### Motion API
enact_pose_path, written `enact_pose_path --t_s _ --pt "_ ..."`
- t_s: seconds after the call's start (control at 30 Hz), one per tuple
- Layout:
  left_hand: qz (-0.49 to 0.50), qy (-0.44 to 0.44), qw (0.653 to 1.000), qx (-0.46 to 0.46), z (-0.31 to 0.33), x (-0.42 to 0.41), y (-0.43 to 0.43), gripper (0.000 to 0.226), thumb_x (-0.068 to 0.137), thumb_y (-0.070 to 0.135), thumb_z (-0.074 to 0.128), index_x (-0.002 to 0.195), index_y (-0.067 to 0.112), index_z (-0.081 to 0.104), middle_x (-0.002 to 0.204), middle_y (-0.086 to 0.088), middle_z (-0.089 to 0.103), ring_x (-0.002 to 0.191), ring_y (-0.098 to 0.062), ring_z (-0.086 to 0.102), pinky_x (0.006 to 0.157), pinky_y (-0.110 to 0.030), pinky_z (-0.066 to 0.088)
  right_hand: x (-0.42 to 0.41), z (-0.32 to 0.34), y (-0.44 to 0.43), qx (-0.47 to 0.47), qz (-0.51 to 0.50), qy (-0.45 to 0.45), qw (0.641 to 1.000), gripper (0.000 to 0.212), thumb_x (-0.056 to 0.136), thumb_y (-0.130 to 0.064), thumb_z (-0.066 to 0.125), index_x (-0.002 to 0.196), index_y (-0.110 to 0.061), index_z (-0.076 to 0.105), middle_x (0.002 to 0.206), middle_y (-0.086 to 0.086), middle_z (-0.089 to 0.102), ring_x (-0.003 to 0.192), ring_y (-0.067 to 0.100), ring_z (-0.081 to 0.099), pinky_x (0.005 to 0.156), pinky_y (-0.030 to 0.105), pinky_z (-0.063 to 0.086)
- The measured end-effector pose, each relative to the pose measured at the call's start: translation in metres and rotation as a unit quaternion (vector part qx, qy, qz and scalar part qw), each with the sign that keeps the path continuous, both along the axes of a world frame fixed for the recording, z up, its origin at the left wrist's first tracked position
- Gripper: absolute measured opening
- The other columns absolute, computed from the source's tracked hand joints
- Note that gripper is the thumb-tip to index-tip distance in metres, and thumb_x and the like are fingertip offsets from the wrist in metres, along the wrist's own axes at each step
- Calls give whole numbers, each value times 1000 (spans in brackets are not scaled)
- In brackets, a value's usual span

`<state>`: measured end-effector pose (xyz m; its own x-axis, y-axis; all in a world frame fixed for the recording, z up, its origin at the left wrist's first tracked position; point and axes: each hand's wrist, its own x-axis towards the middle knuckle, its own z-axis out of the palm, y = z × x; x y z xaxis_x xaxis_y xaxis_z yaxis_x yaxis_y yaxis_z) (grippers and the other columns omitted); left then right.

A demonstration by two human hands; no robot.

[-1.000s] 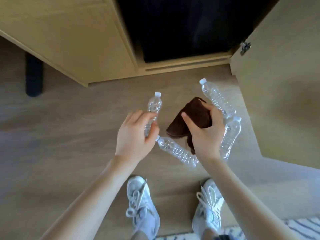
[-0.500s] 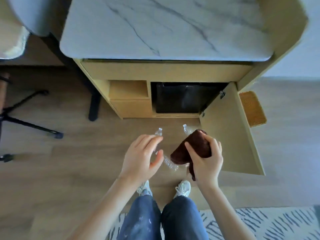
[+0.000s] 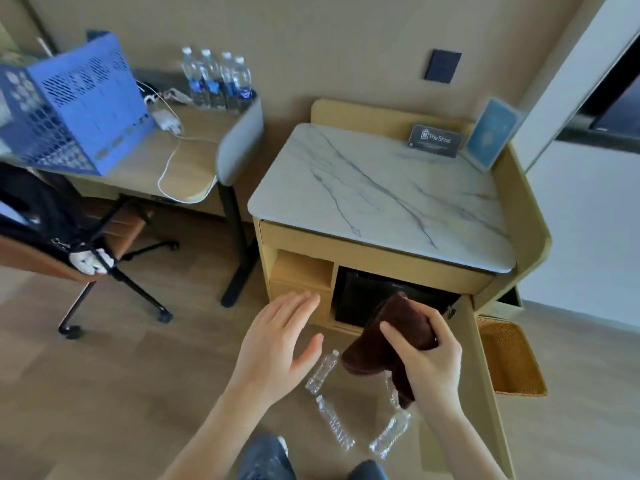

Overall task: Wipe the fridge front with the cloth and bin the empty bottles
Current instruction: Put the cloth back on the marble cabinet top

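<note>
Head view. The viewpoint has risen: a second ago it sat close over the floor, and it now takes in the whole cabinet and the fridge (image 3: 367,299) set in its lower bay.

The left hand (image 3: 273,351), previously down at one bottle, is now lifted clear in front of the fridge, fingers spread and holding nothing. The right hand (image 3: 426,362) grips the brown cloth (image 3: 388,334) as before, thumb on the near face and fingers curled over the top. The cloth hangs just in front of the fridge's lower right corner; contact with the fridge cannot be confirmed.

The empty bottles lie on the floor in front of the fridge, none picked up: one (image 3: 322,371) nearest it, two (image 3: 334,427) (image 3: 389,433) further out, and a fourth (image 3: 391,389) partly hidden behind the cloth.

The cabinet door (image 3: 476,348) stands open to the fridge's right, leaving its front accessible.

Assessment: the bottle pick-up appears set aside and wiping is likely next. Neither task part is complete.
</note>
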<state>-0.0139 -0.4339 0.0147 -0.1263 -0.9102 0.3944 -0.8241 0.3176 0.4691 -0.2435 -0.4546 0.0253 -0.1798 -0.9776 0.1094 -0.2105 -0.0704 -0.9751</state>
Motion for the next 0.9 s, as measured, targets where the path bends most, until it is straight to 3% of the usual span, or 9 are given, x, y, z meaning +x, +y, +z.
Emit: enact_pose_path --t_s 0.27,0.47,0.77,0.9 --pt "87 20 995 37 -25 -15 18 50 92 40 49 137 17 56 134 9 58 128 -9 50 104 -26 42 -13 -14 -14 25 55 -9 998 43 72 -18 89 104 -41 71 99 -11 70 94 5 66 86 40 58" --pt "86 46 994 51 -17 5 -9 48 93 40 48 136 20 56 132 13 58 125 -4 51 99 -22 44 3 -15 -37 23 48 -18 998 44 72 -17 89 103 -43 71 99 -12 71 94 3 66 82 33 55" --pt "43 43 997 52 -18 122 -105 48 93 42 45 132 18 59 130 10 60 122 -7 53 98 -28 49 117 -31 -110 21 -11 -65 998 37 78 -13 84 102 -39 73 96 -8 73 91 7 69 78 26 54" --pt "9 15 999 48 -6 186 -143 48 91 43 46 130 19 61 126 10 62 119 -10 57 94 -31 52 177 -21 -148 3 -30 -80 996 34 82 -10 81 96 -40 74 89 -7 75 85 10 71 72 15 53"
